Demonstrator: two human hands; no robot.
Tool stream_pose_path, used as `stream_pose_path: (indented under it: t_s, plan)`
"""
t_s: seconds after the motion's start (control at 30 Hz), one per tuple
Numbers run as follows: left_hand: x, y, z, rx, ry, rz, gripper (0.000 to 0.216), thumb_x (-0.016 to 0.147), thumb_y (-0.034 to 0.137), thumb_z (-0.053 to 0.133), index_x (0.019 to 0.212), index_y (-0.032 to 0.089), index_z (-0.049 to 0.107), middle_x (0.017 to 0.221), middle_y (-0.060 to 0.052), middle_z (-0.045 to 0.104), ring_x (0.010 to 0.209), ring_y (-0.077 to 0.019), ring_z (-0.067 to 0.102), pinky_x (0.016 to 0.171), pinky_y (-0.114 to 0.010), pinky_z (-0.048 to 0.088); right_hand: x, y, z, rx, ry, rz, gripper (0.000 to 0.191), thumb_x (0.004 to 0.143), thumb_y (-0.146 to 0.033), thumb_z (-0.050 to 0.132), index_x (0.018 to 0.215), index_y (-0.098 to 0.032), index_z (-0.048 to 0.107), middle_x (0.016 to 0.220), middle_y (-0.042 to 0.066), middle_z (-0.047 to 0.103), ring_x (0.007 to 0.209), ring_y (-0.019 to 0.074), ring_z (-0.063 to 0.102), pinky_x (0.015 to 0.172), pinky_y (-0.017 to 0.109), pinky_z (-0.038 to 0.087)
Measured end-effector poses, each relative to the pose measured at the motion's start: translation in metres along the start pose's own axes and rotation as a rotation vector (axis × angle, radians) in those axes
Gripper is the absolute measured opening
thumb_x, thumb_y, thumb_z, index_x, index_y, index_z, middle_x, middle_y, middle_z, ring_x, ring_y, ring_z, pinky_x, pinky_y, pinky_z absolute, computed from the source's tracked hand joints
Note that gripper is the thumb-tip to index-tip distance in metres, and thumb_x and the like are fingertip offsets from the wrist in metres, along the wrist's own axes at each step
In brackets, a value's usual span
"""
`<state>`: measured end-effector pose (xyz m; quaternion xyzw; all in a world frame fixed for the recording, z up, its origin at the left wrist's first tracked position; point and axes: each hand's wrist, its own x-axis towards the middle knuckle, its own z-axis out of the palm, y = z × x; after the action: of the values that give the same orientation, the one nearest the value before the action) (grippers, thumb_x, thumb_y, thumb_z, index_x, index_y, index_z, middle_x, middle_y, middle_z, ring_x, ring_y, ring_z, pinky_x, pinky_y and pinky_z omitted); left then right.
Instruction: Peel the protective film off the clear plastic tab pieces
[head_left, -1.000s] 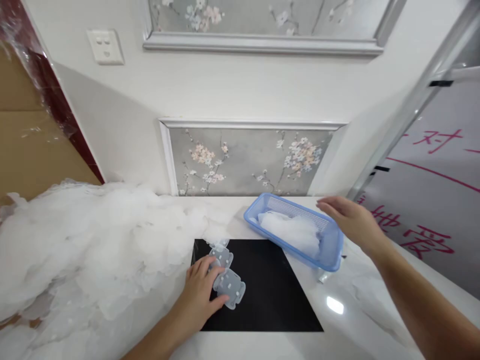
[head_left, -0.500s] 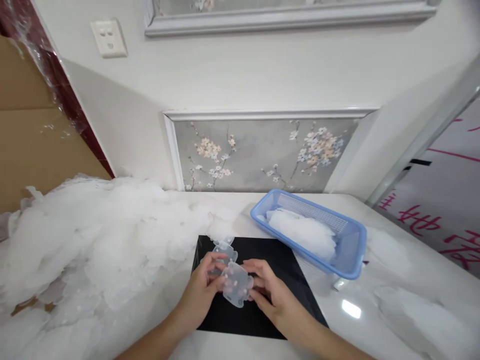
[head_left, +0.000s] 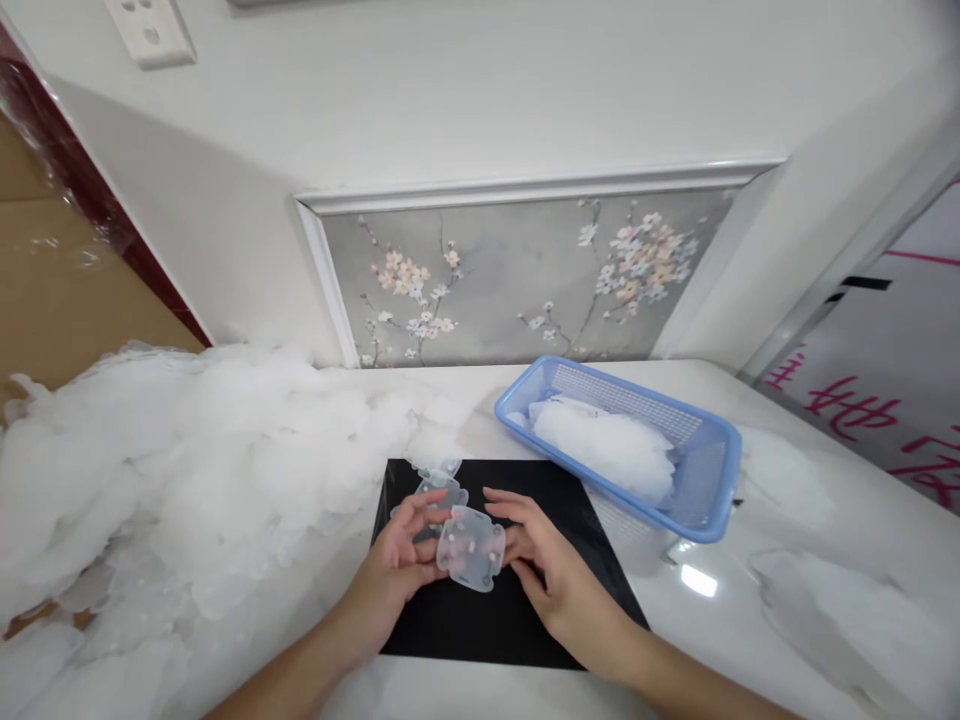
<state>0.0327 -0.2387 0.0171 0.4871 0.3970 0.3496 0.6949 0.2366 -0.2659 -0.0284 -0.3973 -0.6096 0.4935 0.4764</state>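
Note:
A translucent frosted plastic piece (head_left: 471,548) with a notched outline and small dots is held up above a black mat (head_left: 480,630). My left hand (head_left: 405,560) is closed on its left edge, the thumb low and the fingers partly behind it. At the right edge, my right hand (head_left: 544,565) grips with bent fingers; its index finger stretches free above. Just behind the held piece, a few similar clear pieces (head_left: 444,492) lie at the mat's back edge, partly hidden by my left fingers.
A large heap of whitish translucent pieces (head_left: 225,450) covers the left of the marble-look table (head_left: 810,600). A blue plastic basket (head_left: 712,500) with a stack of white pieces (head_left: 604,445) stands at the back right, overlapping the mat's corner. A wall with a floral panel (head_left: 510,280) rises behind.
The held piece has turned a little and shows its face more squarely. Both hands remain on it. The view has tilted slightly downward.

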Motion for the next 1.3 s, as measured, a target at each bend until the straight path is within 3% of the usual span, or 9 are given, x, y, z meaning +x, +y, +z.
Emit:
stream_pose_path:
  t_s: [0.07, 0.23, 0.43, 0.57, 0.77, 0.97, 1.07, 1.17, 1.3]
  plan:
    - [0.0, 0.001, 0.001, -0.005, -0.012, -0.005, 0.057, 0.072, 0.012, 0.067, 0.124, 0.028, 0.05, 0.127, -0.008, 0.055, 0.107, -0.0241, 0.063, 0.094, -0.039, 0.049, 0.0, -0.001, -0.001, -0.067, -0.024, -0.026, 0.04, 0.082, -0.012, 0.05, 0.115, -0.032, 0.059, 0.146, 0.005, 0.037, 0.094, 0.02, 0.063, 0.091, 0.044, 0.05]
    - [-0.001, -0.007, -0.008, 0.266, -0.069, 0.122, 0.057, 0.08, 0.015, 0.055, 0.132, 0.032, 0.042, 0.129, -0.007, 0.052, 0.116, -0.024, 0.058, 0.104, -0.047, 0.042, 0.003, -0.006, -0.004, -0.157, 0.012, -0.105, 0.009, 0.085, -0.024, 0.06, 0.084, -0.029, 0.068, 0.132, 0.005, 0.058, 0.125, 0.0305, 0.046, 0.104, 0.052, 0.034]
    - [-0.002, -0.001, -0.019, 1.088, 0.129, 0.267, 0.04, 0.083, 0.015, 0.053, 0.118, 0.031, 0.057, 0.133, -0.006, 0.052, 0.127, -0.0252, 0.046, 0.109, -0.047, 0.036, 0.009, -0.002, -0.005, 0.484, 0.083, 0.241, 0.03, 0.08, -0.048, 0.068, 0.093, -0.024, 0.053, 0.082, 0.0, 0.069, 0.076, 0.02, 0.063, 0.078, 0.037, 0.049]
    - [0.0, 0.005, -0.023, 1.201, 0.149, 0.224, 0.029, 0.082, 0.019, 0.057, 0.109, 0.029, 0.061, 0.133, -0.004, 0.052, 0.119, -0.0253, 0.054, 0.1, -0.042, 0.045, 0.015, 0.0, -0.009, 0.842, 0.025, 0.336, 0.037, 0.073, -0.041, 0.077, 0.1, -0.022, 0.058, 0.097, 0.004, 0.068, 0.092, 0.0222, 0.065, 0.085, 0.037, 0.049]
    - [0.0, 0.006, -0.029, 1.263, 0.077, 0.3, 0.008, 0.083, 0.025, 0.053, 0.087, 0.025, 0.061, 0.113, -0.004, 0.063, 0.093, -0.0206, 0.065, 0.08, -0.032, 0.052, 0.02, 0.002, -0.012, 0.948, -0.003, 0.401, 0.042, 0.08, -0.057, 0.065, 0.102, -0.022, 0.061, 0.101, 0.008, 0.07, 0.102, 0.0256, 0.064, 0.095, 0.042, 0.045]
    - [-0.003, 0.02, -0.02, 0.927, 0.295, 0.229, 0.018, 0.087, 0.036, 0.05, 0.076, 0.023, 0.055, 0.111, -0.004, 0.065, 0.106, -0.0239, 0.059, 0.086, -0.031, 0.046, 0.02, 0.002, -0.012, 0.942, 0.002, 0.387, 0.042, 0.081, -0.059, 0.061, 0.1, -0.022, 0.059, 0.099, 0.008, 0.069, 0.105, 0.0268, 0.063, 0.095, 0.043, 0.046]
    - [-0.005, 0.025, -0.015, 0.62, 0.371, 0.125, 0.028, 0.088, 0.047, 0.05, 0.077, 0.022, 0.052, 0.095, -0.002, 0.064, 0.091, -0.0189, 0.058, 0.077, -0.026, 0.046, 0.019, 0.002, -0.012, 0.932, -0.004, 0.376, 0.04, 0.082, -0.058, 0.06, 0.1, -0.022, 0.059, 0.099, 0.008, 0.069, 0.103, 0.0262, 0.064, 0.093, 0.042, 0.046]
    - [-0.007, 0.022, -0.011, 0.331, 0.385, -0.001, 0.032, 0.086, 0.052, 0.053, 0.077, 0.022, 0.048, 0.075, 0.003, 0.051, 0.073, -0.0124, 0.05, 0.064, -0.02, 0.042, 0.019, 0.003, -0.012, 0.941, -0.008, 0.374, 0.041, 0.082, -0.057, 0.061, 0.101, -0.021, 0.059, 0.098, 0.008, 0.069, 0.101, 0.0255, 0.064, 0.092, 0.041, 0.047]
    - [-0.007, 0.014, -0.008, 0.083, 0.285, -0.135, 0.031, 0.084, 0.05, 0.059, 0.081, 0.022, 0.046, 0.078, 0.004, 0.051, 0.075, -0.0109, 0.053, 0.071, -0.022, 0.046, 0.02, 0.001, -0.012, 0.957, -0.001, 0.378, 0.039, 0.081, -0.056, 0.063, 0.1, -0.021, 0.06, 0.096, 0.007, 0.069, 0.1, 0.0246, 0.064, 0.092, 0.039, 0.047]
